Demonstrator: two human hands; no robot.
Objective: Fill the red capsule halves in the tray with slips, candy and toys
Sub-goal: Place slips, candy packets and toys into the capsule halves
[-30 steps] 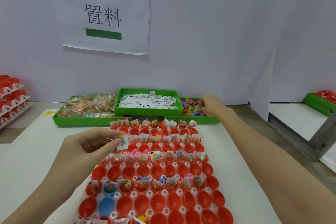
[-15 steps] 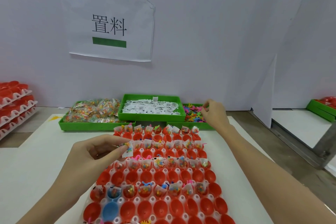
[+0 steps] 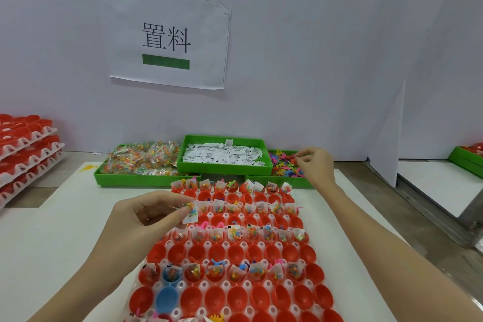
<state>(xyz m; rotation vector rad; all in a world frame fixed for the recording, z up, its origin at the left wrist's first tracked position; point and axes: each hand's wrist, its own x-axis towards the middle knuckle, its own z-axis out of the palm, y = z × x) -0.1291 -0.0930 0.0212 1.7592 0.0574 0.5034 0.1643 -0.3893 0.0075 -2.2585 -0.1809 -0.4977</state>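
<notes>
pinching a small, light, crinkly clear candy packet (image 3: 192,213) by its top edge, our left hand (image 3: 146,219) is hovering beside the white tray of red plastic capsule halves (image 3: 235,256).

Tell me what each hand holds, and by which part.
Left hand: a candy packet with a slip, pinched at its upper left edge between thumb and fingertips. Right hand: fingers closed over the toy bin; any toy is hidden.
</notes>
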